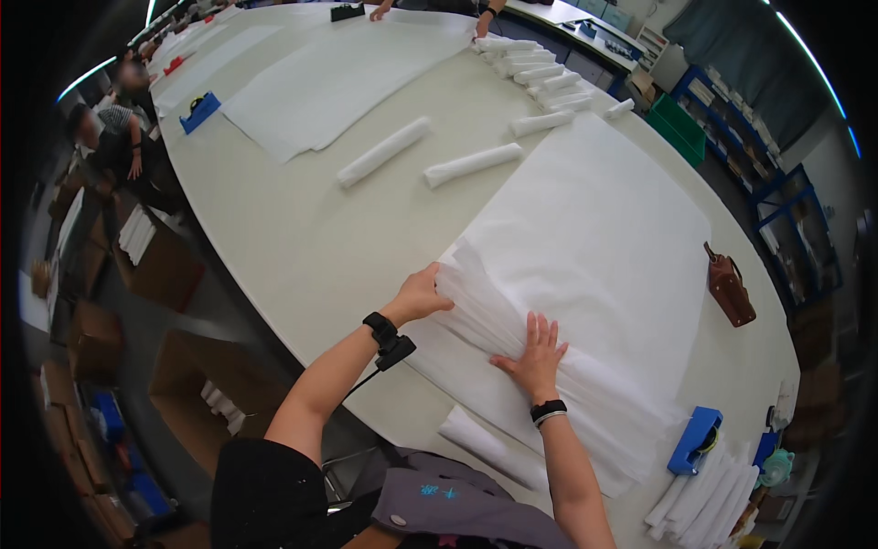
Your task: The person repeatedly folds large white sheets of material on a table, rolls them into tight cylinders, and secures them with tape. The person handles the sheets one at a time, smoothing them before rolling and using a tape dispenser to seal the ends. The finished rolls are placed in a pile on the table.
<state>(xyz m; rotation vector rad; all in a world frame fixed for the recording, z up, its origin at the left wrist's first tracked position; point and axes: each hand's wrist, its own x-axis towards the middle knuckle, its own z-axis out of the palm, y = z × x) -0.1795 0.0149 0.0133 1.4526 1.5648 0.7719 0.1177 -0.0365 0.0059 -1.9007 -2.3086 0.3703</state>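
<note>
A large, thin white sheet [594, 210] lies across the right side of the table, its near part gathered into loose folds. My left hand [422, 293] is closed on the left edge of those folds, thumb and fingers pinching the material. Flat on the folded part, fingers spread, rests my right hand [538, 355]. Closer to my body, a rolled white sheet [489, 446] lies by the table edge, partly under the loose layer. Beyond the sheet are two white rolls, one [474, 166] near its upper left corner and another [384, 152] farther left.
A blue tape dispenser [695, 441] stands at the right beside several white rolls [704, 494]. Farther up lies a brown pouch [730, 288]. More rolls [540, 78] are piled at the far side, near another person's hand [484, 23]. Cardboard boxes [206, 384] stand on the floor left.
</note>
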